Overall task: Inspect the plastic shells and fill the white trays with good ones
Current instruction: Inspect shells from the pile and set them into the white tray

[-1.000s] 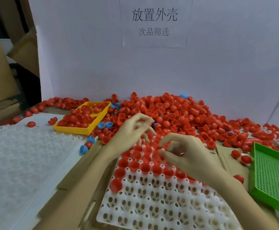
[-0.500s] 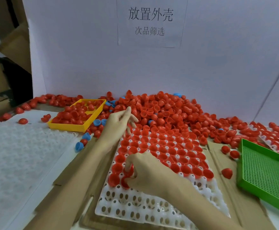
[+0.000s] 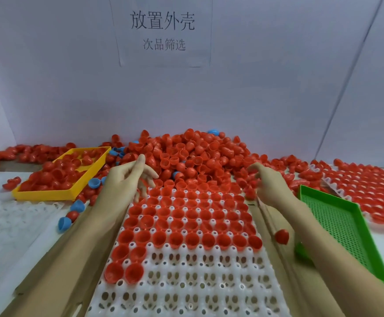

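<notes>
A white tray (image 3: 186, 282) lies in front of me, its far rows filled with red shells (image 3: 186, 216) set open side up, its near rows bare. Behind it rises a big pile of loose red shells (image 3: 191, 152). My left hand (image 3: 127, 181) hovers over the tray's far left corner at the pile's edge, fingers spread and relaxed, holding nothing. My right hand (image 3: 271, 181) hangs over the far right corner with fingers loosely curled; no shell shows in it.
A yellow tray (image 3: 72, 193) with red shells sits at the left, a green mesh tray (image 3: 342, 225) at the right. Another filled white tray (image 3: 369, 186) lies far right. Blue shells (image 3: 78, 205) and one red shell (image 3: 282, 236) lie loose. Empty white trays (image 3: 8, 225) are stacked left.
My right hand set a shell in the near left of the tray, then moved up and right to the pile's edge. My left hand stayed at the far left corner.
</notes>
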A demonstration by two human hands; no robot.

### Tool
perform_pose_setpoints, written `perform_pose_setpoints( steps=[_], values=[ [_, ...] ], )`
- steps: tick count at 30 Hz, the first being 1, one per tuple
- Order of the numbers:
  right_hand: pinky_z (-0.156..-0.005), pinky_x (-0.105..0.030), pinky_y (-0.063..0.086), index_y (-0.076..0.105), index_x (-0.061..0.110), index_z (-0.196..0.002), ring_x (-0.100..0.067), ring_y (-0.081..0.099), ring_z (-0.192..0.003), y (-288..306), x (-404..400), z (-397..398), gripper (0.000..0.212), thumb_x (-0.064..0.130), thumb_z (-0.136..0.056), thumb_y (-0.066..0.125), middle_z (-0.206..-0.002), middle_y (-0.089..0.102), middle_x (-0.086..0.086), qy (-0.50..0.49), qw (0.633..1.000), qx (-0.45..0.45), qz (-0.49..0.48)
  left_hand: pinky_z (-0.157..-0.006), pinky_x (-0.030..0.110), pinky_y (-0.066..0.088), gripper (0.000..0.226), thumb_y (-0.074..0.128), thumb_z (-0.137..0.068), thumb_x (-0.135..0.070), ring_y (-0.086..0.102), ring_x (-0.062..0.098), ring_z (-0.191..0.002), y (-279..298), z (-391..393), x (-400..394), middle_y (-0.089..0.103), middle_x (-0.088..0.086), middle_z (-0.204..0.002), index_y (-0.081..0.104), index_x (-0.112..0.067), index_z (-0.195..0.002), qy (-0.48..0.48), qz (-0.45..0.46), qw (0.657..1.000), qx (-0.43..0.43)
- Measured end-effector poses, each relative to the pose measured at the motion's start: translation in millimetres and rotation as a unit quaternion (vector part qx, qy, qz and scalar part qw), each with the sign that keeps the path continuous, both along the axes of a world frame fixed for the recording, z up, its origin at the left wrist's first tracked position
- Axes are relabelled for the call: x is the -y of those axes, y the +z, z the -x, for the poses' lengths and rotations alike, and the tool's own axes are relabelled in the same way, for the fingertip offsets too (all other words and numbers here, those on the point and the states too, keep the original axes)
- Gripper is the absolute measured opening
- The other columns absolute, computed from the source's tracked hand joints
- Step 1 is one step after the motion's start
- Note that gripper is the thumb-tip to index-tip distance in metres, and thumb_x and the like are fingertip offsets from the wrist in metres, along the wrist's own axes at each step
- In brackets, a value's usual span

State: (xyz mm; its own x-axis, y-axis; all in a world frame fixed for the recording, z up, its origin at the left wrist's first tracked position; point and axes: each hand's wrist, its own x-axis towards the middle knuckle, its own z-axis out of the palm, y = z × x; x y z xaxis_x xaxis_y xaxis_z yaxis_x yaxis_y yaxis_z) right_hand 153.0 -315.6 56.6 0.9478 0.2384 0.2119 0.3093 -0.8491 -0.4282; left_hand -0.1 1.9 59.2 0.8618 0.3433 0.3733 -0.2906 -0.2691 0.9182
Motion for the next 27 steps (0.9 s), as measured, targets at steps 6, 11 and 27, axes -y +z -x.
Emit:
perform_pose_setpoints(
  steps=[6,11,27],
  values=[
    [-0.112,-0.038,0.047,0.054,0.020,-0.146,-0.025,0.053,-0.137,-22,17,-34,0.058,-0.009,-0.097,0.050,-0.150,0.055,-0.006,0.073,0.985,-0.036,0.152,-0.043,0.021,0.043,0.051,0.045,-0.104,-0.052,0.061,0.020,-0.053,-1,0,8,0.070,0.006,-0.069,0.077,-0.021,-0.078,-0.012,-0.007,1.000,-0.008],
    [-0.095,-0.043,0.056,0.061,0.011,-0.118,-0.028,0.067,-0.108,-23,13,-39,0.019,0.008,-0.099,0.063,-0.118,0.071,-0.010,0.035,0.996,0.018,0.078,-0.044,0.022,0.045,0.052,0.044,-0.107,-0.047,0.062,0.022,-0.054,2,3,7,0.071,0.009,-0.071,0.077,-0.020,-0.078,-0.018,-0.020,1.000,-0.005],
    [-0.081,-0.021,0.042,0.078,0.014,-0.105,-0.017,0.064,-0.099,-17,17,-24,0.015,0.010,-0.092,0.071,-0.111,0.072,-0.002,0.043,0.987,-0.006,0.156,-0.044,0.019,0.045,0.053,0.043,-0.107,-0.049,0.062,0.019,-0.052,4,4,3,0.072,0.009,-0.072,0.077,-0.021,-0.078,-0.016,-0.025,1.000,-0.006]
  ],
)
